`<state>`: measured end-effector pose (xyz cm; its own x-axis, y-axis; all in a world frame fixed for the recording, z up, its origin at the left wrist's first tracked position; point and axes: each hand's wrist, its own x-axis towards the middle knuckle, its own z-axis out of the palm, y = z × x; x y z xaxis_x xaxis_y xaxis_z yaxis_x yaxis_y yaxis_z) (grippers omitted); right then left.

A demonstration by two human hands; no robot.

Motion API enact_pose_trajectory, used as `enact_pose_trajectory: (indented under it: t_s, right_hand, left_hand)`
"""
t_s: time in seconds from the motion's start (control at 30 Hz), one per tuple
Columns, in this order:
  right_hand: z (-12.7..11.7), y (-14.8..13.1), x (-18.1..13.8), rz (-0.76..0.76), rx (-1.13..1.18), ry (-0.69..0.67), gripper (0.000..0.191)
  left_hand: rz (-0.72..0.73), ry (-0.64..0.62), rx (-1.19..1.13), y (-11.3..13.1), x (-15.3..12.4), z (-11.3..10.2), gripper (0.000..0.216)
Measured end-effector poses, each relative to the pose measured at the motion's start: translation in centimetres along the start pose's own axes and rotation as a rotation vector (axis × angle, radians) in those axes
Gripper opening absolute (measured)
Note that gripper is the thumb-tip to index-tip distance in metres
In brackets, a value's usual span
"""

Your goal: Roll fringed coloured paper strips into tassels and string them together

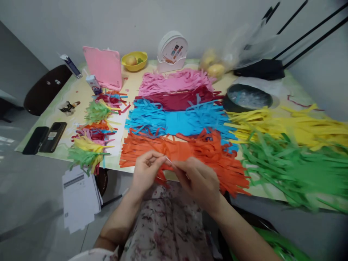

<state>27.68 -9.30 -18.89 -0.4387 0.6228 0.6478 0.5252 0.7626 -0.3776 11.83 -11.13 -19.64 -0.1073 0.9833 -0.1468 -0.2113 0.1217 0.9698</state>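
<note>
In the head view, my left hand and my right hand meet in front of me at the table's near edge. Both are closed in a pinch, with a thin whitish strip between the fingertips; its material is too small to tell. Just behind and under them lies the orange fringed paper, its cut strips spread to both sides. Some orange strips hang below my left fingers. Beyond it are stacked rows of blue fringed paper, dark red fringed paper and pink fringed paper.
Yellow and green fringed paper lie right. Multicoloured tassel bundles and two phones are left. At the back stand a pink tablet case, yellow bowl and white round box. A dark bowl holds clear plastic.
</note>
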Motion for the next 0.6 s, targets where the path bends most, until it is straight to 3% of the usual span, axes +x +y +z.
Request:
enact_pose_trajectory:
  t_s: [0.1,0.23,0.33,0.43,0.6]
  right_hand:
    - [0.5,-0.1,-0.6,0.070,0.077,-0.056,0.018]
    - [0.2,0.2,0.1,0.285,0.363,-0.181,0.021]
    - [-0.2,0.3,1.1,0.382,0.524,-0.129,0.010]
    - [0.4,-0.3,1.6,0.335,0.622,-0.121,0.008]
    - [2.6,-2.2,0.3,0.387,0.727,-0.127,0.009]
  left_hand:
    - [-0.148,-0.061,-0.407,-0.1,0.3,0.0,0.032]
    - [-0.224,-0.113,-0.591,-0.4,0.1,0.2,0.033]
    - [-0.201,-0.124,-0.509,-0.7,-0.8,0.1,0.037]
    - [-0.202,-0.147,-0.382,-1.0,-1.7,-0.6,0.045]
    - [-0.266,-0.051,-0.213,-0.4,-3.3,-2.8,0.056]
